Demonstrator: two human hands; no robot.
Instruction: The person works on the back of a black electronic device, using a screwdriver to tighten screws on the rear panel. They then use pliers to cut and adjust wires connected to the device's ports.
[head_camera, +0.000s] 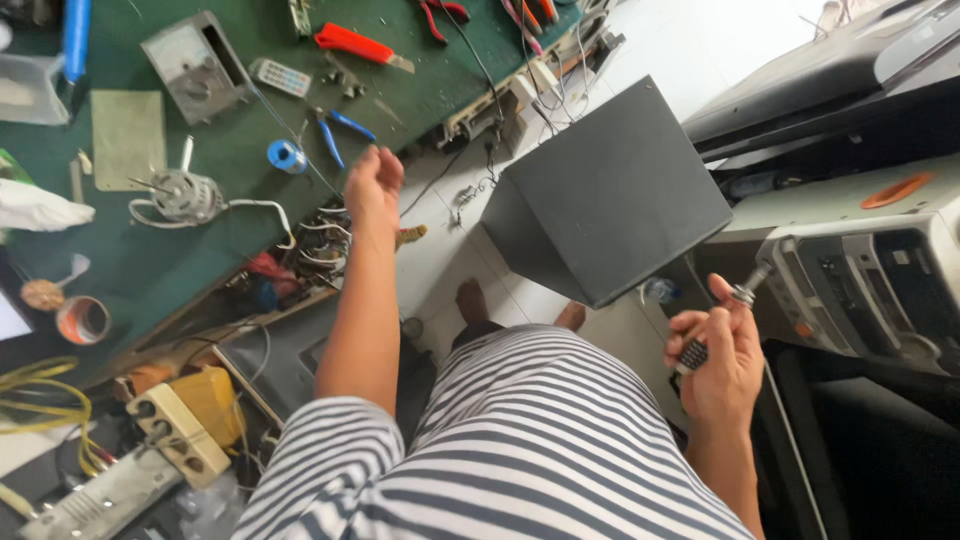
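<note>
Green matting covers the workbench (150, 270); in the head view the left hand (372, 185) reaches out half-curled and empty above blue-handled pliers (340, 135). The right hand (722, 360) is closed around a screwdriver (722, 320); keeping its tip pointed away from the grey box (610, 190) seems wise.

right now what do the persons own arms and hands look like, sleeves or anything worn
Both arms are bare from above the elbow down. The left hand and right hand wear no gloves, and no watch or ring shows. The short sleeves belong to a shirt with dark and white stripes, ending near the upper arm.
</note>
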